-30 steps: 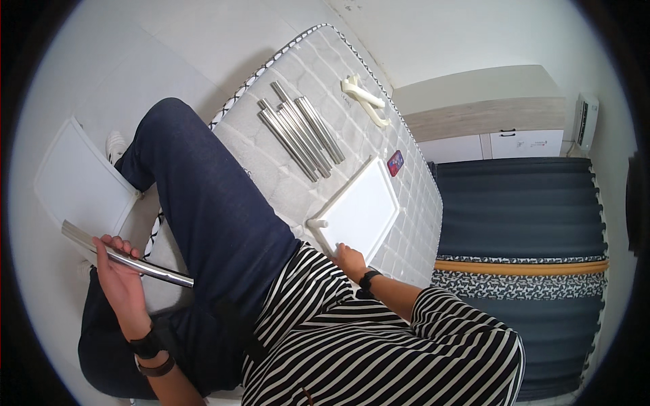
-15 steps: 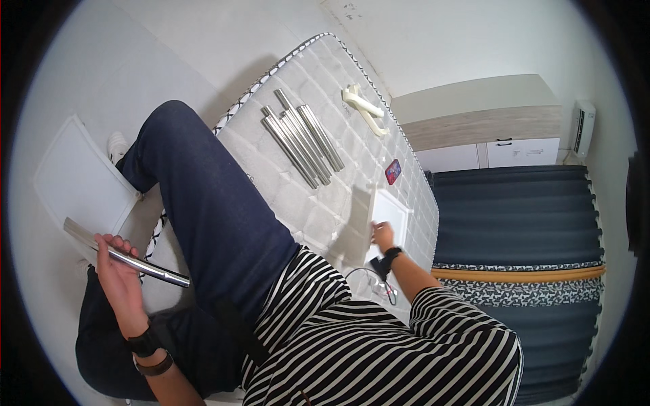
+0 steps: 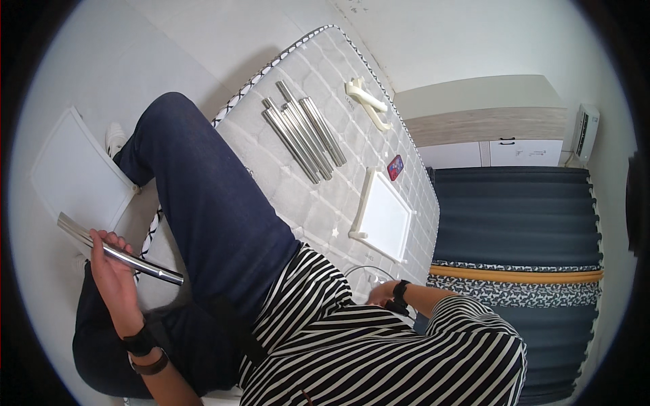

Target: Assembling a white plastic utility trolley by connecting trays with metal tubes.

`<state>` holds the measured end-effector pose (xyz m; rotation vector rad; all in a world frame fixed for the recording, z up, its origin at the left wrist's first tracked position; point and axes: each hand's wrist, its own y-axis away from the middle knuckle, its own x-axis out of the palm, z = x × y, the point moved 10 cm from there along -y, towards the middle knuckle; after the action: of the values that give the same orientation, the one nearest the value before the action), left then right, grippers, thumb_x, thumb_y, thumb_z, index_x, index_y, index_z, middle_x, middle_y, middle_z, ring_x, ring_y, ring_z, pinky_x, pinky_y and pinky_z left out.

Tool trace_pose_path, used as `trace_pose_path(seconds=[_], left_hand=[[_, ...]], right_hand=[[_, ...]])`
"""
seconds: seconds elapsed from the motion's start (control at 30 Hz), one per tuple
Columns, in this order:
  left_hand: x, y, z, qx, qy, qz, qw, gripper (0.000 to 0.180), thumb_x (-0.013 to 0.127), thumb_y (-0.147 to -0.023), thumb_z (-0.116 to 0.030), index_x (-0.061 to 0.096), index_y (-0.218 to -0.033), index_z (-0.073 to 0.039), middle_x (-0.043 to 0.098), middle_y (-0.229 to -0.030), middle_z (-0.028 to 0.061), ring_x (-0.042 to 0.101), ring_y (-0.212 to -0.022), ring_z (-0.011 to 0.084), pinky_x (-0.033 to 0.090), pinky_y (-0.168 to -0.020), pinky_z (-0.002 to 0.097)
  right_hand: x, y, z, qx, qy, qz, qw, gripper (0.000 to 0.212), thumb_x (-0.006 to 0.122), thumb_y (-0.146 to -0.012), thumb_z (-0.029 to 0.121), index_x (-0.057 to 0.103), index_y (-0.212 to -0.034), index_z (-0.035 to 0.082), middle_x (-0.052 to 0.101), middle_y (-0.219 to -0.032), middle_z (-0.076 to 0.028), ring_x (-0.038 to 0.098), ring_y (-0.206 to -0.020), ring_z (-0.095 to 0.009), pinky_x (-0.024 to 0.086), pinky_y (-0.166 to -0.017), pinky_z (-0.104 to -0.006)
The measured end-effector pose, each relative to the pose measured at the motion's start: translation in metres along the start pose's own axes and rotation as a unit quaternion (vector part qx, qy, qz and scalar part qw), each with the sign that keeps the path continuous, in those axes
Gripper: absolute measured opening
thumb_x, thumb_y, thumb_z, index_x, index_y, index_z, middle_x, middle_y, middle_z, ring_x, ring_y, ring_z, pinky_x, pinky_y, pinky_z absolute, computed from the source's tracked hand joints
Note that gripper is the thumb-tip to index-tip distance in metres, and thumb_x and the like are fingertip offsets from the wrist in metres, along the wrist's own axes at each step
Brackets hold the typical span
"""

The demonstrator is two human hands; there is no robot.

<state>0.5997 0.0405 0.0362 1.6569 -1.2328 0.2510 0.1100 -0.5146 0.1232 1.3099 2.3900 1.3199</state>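
My left hand [image 3: 116, 271] is closed around a shiny metal tube [image 3: 145, 265], held slanting over the floor beside my leg. Whether a second tube lies against it is hard to see. Close to my body, my right hand [image 3: 382, 292] is low over the mattress, beside a thin cable [image 3: 362, 268]; its fingers are mostly hidden. A white rectangular tray-like panel [image 3: 384, 220] with raised edges and corner pegs lies flat on the mattress, apart from that hand. Several more metal tubes [image 3: 301, 139] lie side by side farther off.
The quilted mattress [image 3: 311, 210] bears a phone [image 3: 395, 168] and cream plastic brackets [image 3: 367, 105]. Another white panel [image 3: 81, 172] stands on the floor at left. A low cabinet [image 3: 487, 122] and dark fabric [image 3: 511, 216] are at right.
My right hand has left the white panel and drawn back toward my body. The panel, tilted up before, now lies flat. My left hand still grips the tube.
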Motion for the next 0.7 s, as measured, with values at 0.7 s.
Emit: trace_pose_path(seconds=[0.7], left_hand=[[-0.035, 0.054, -0.163, 0.365, -0.200, -0.105, 0.903, 0.020, 0.058, -0.090, -0.009, 0.054, -0.107, 0.000, 0.058, -0.099, 0.0064, 0.057, -0.096, 0.0153, 0.044, -0.090, 0.0298]], right_hand=[[-0.303, 0.434, 0.359, -0.367, 0.046, -0.795, 0.482, 0.030, 0.063, -0.074, 0.027, 0.061, -0.091, 0.001, 0.065, -0.085, -0.019, 0.062, -0.080, -0.036, 0.048, -0.071, -0.0474]])
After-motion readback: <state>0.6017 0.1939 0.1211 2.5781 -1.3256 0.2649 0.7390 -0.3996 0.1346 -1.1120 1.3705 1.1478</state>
